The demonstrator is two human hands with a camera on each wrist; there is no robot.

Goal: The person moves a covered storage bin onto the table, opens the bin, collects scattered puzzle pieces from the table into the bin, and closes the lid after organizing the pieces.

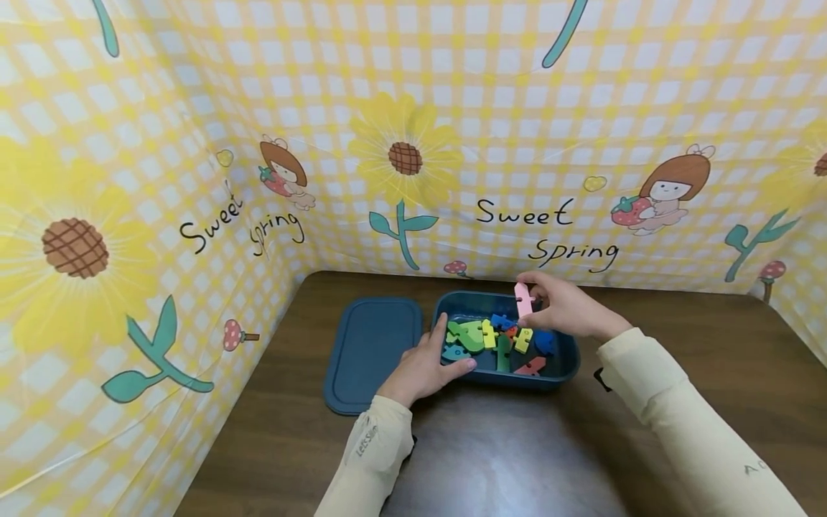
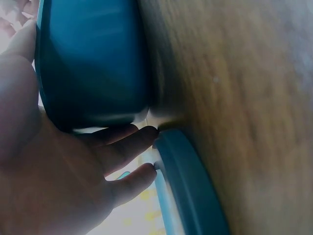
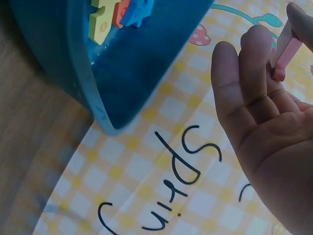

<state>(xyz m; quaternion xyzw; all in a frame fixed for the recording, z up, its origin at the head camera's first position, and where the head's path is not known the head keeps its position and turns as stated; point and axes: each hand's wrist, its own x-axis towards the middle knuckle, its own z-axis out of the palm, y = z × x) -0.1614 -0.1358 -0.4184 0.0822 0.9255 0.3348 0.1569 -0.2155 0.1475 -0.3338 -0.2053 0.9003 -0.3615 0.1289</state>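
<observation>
Above the back of a dark blue box (image 1: pixel 517 380), the right hand (image 1: pixel 565 305) pinches a flat pink notched piece (image 1: pixel 523 301) between thumb and fingers. In the right wrist view, the pink piece (image 3: pixel 287 56) shows its edge, and the other fingers extend beside it. Spread around the box's left end, the left hand (image 1: pixel 420 370) rests its thumb at the front rim and its fingers along the left side. In the left wrist view those fingers look mostly straight, their tips near the lid (image 2: pixel 188 181). Light green (image 1: pixel 472 336), yellow (image 1: pixel 523 339) and red (image 1: pixel 531 367) pieces lie inside the box.
The matching lid (image 1: pixel 375 352) lies flat left of the box on a brown wooden table (image 1: pixel 278 416). A yellow checked cloth (image 1: pixel 517 151) with printed flowers and figures stands behind and to the left. Blue (image 1: pixel 545 342) and dark green (image 1: pixel 503 352) pieces are also in the box.
</observation>
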